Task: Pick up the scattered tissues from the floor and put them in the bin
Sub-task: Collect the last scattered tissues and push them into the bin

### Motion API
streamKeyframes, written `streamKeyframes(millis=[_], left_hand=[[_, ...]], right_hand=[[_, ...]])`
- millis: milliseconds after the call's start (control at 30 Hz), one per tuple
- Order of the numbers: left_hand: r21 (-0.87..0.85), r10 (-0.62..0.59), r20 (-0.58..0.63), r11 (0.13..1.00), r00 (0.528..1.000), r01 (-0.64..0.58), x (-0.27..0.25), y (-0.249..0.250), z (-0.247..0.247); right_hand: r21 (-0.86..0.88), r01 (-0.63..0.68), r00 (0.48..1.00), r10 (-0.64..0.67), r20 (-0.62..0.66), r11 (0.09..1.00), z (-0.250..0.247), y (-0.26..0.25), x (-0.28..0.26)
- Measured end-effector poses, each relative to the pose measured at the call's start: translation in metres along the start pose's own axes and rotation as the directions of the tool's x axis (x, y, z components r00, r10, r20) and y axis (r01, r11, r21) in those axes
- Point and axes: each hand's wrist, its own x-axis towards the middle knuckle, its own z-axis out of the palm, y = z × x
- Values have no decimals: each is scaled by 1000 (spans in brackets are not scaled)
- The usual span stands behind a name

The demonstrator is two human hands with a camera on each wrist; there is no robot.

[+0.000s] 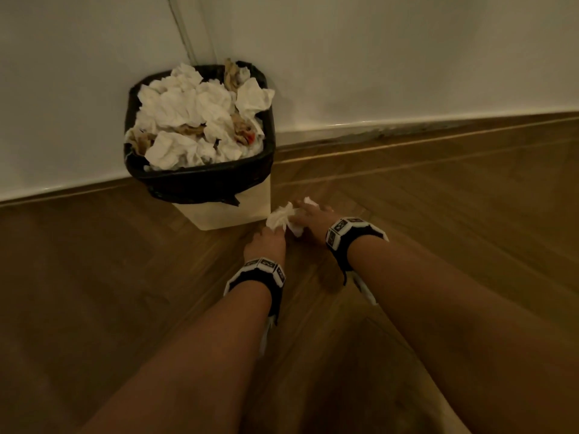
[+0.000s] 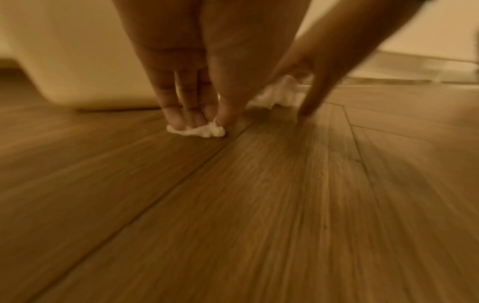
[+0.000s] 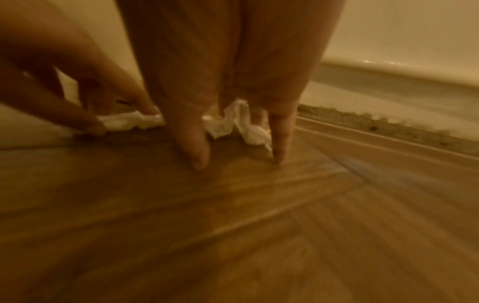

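Both hands down at the brown wood-plank floor (image 1: 125,277), just in front of the cream plastic bin w/ black liner bag (image 1: 232,211). Bin sits in the wall corner, heaped w/ crumpled white and brown-stained tissues (image 1: 188,120), up to and over the rim.

Left hand (image 1: 264,242): fingers pointing down, fingertips (image 2: 178,121) and thumb pinching a small crumpled white tissue (image 2: 197,131) that touches the floor.

Right hand (image 1: 311,219): just beside the left, fingers spread downward over a second crumpled white tissue (image 3: 243,125); thumb and one fingertip (image 3: 278,151) touch the floor either side of it. Tissue is under the palm, partly hidden; can't tell if it's gripped.

Both tissues close together, near the bin's front right corner. White wall w/ worn skirting (image 3: 388,123) behind.
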Motion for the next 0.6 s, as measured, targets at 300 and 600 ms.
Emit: streamKeyframes(millis=[300, 600], left_hand=[[-54, -21, 88, 998, 996, 26, -16, -16, 0], [-245, 99, 0, 965, 995, -96, -60, 0, -46]], right_hand=[[134, -362, 928, 342, 149, 922, -6, -11, -51], [108, -258, 934, 277, -225, 960, -40, -20, -120]])
